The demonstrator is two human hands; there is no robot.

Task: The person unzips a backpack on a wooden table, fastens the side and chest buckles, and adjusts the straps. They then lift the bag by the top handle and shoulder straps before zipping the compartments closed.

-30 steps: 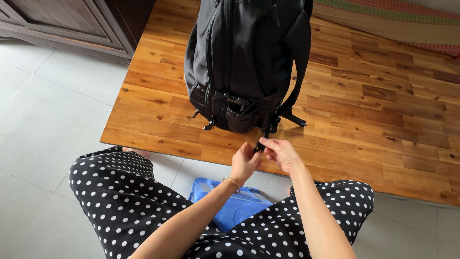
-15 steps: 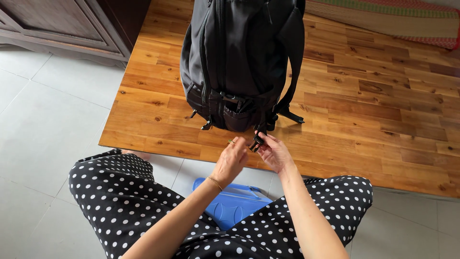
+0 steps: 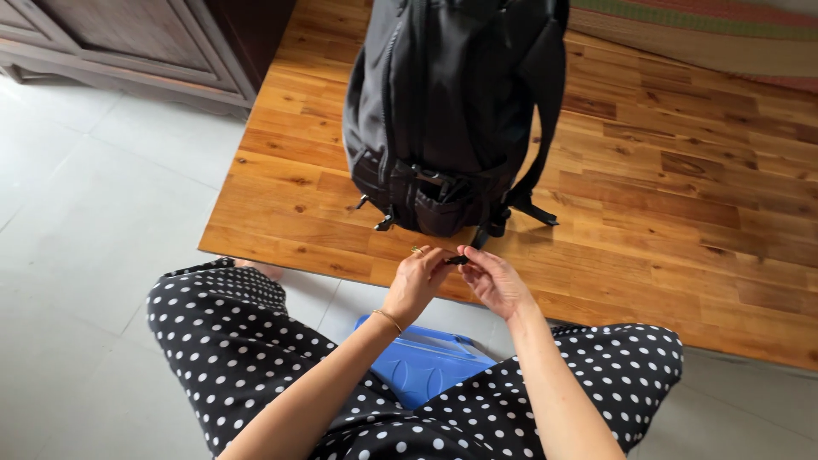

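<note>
A small black buckle [image 3: 456, 260] on the end of a dark strap is held between the two hands, just above the near edge of the wooden table [image 3: 682, 196] and just in front of the base of the black backpack [image 3: 456, 111]. The left hand [image 3: 417, 281] closes its fingertips on the buckle from the left side; a ring shows on one finger and a thin bracelet [image 3: 390, 319] sits at the wrist. The right hand [image 3: 494, 281] pinches the same buckle from the right, thumb and forefinger drawn together, the other fingers loosely curled. The fingertips of both hands meet at the buckle (the piece is too small to tell whether it is one part or two).

The strap runs from the buckle up to the lower right corner of the backpack. The backpack stands upright on the table, near its front edge, with a shoulder strap [image 3: 545, 111] hanging down its right side and further clips and zip pulls dangling at its base.

Below the hands, the person's lap is covered by black fabric with white polka dots [image 3: 230, 341]. A blue plastic stool [image 3: 426, 362] shows between the knees. The floor [image 3: 94, 213] is pale grey tile. A dark wooden cabinet [image 3: 128, 43] stands at the upper left, and a woven striped mat [image 3: 707, 34] lies along the far right of the table.
</note>
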